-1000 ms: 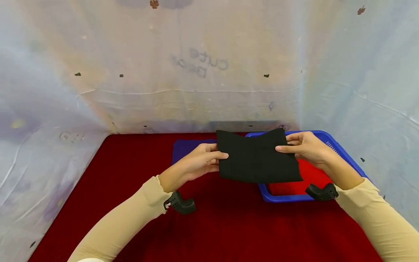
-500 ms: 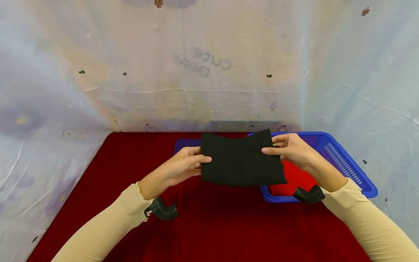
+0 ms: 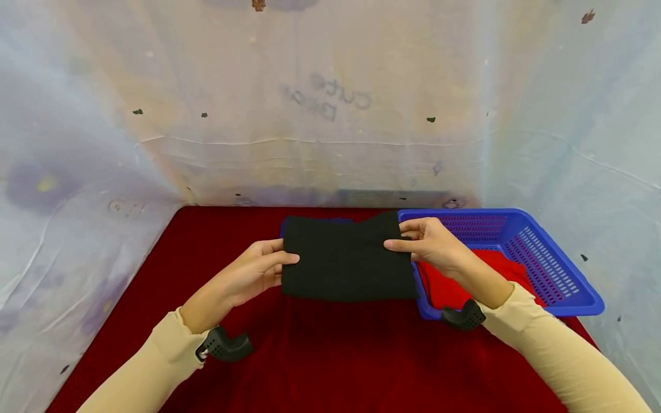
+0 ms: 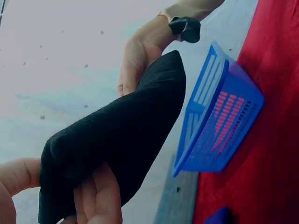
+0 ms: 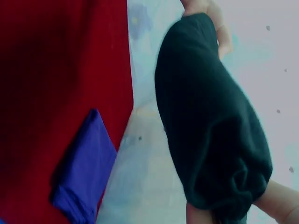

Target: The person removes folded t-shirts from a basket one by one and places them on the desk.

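Both hands hold a folded black cloth [image 3: 347, 261] in the air above the red desk [image 3: 330, 355]: the left hand [image 3: 253, 272] pinches its left edge, the right hand [image 3: 426, 244] its right edge, beside a blue basket [image 3: 558, 275]. A purple cloth [image 5: 84, 163] lies beneath.

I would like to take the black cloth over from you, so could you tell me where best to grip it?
Probably the near edge of the black cloth, from the front: it hangs free, stretched between the left hand and right hand, which pinch its two side edges.
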`<move>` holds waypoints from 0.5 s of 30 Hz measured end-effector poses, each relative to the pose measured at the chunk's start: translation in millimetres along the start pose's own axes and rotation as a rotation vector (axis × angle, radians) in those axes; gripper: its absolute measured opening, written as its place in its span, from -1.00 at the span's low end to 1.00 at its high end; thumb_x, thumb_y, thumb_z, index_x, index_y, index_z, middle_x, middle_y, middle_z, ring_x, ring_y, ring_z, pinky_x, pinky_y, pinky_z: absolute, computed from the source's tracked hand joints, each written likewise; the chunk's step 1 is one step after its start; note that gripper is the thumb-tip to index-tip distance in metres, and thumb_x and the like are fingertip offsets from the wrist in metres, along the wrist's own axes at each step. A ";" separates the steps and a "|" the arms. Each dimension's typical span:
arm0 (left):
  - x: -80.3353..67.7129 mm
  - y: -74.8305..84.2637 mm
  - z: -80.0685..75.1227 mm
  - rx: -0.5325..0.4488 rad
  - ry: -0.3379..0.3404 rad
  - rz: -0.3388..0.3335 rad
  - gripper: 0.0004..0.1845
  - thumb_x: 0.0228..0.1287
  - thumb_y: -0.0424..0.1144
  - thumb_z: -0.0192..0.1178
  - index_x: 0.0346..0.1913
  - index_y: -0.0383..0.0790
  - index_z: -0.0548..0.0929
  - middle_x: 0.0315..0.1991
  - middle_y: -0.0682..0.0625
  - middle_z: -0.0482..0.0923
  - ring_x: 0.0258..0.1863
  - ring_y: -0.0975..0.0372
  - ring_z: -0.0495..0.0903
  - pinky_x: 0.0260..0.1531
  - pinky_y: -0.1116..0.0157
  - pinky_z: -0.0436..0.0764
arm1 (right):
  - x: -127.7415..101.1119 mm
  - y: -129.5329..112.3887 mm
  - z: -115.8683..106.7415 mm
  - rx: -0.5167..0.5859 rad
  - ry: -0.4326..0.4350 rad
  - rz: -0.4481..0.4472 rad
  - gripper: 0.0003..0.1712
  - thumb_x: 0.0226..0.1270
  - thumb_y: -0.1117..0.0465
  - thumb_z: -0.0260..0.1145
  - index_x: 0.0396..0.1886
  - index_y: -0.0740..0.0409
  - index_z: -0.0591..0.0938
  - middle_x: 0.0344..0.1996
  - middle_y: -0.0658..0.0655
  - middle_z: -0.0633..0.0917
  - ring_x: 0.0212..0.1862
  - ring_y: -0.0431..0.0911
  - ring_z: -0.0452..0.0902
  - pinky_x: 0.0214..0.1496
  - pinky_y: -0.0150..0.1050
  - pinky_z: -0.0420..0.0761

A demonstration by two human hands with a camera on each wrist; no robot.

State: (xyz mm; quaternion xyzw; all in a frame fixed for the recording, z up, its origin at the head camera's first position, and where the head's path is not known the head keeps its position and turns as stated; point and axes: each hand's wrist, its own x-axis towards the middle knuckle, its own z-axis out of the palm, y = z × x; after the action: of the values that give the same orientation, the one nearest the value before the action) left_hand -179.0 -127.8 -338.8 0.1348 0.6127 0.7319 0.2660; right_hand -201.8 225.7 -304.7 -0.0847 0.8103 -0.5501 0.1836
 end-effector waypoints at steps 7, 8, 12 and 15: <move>-16.1 -3.2 -12.5 0.016 0.028 0.034 -0.54 0.49 -0.38 0.05 0.38 -0.44 0.33 0.07 -0.03 0.64 -0.08 0.14 0.69 -0.02 0.19 0.65 | 6.8 0.0 20.5 -0.006 0.030 -0.011 -0.13 0.33 0.14 0.43 0.46 0.44 0.26 0.44 0.39 0.27 0.30 0.12 0.33 -0.01 -0.17 0.51; -18.2 -4.0 -13.8 0.017 0.031 0.037 -0.54 0.50 -0.38 0.04 0.37 -0.44 0.34 0.07 -0.03 0.64 -0.08 0.14 0.69 -0.02 0.19 0.65 | 8.0 0.7 22.8 -0.002 0.035 -0.010 -0.15 0.32 0.14 0.43 0.45 0.43 0.28 0.43 0.38 0.30 0.12 0.06 0.43 -0.05 -0.19 0.50; -28.1 -7.0 -19.9 0.024 0.046 0.050 -0.55 0.51 -0.37 0.04 0.37 -0.44 0.34 0.07 -0.03 0.64 -0.08 0.15 0.68 -0.03 0.19 0.66 | 12.4 4.2 34.5 0.015 0.043 -0.004 -0.16 0.31 0.13 0.45 0.44 0.42 0.31 0.37 0.39 0.38 0.00 -0.01 0.44 0.07 -0.09 0.58; -36.3 -9.5 -25.2 0.027 0.063 0.056 -0.54 0.51 -0.36 0.05 0.37 -0.44 0.34 0.06 -0.03 0.65 -0.08 0.15 0.68 -0.04 0.20 0.66 | 15.3 6.3 45.3 0.047 0.042 0.000 -0.17 0.30 0.15 0.45 0.43 0.43 0.32 0.36 0.40 0.37 0.21 0.10 0.40 0.12 -0.02 0.59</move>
State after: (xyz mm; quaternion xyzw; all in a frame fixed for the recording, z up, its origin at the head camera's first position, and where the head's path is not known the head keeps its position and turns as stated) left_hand -160.2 -167.7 -348.7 0.1324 0.6265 0.7346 0.2242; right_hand -197.7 183.9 -328.5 -0.0687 0.8008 -0.5707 0.1683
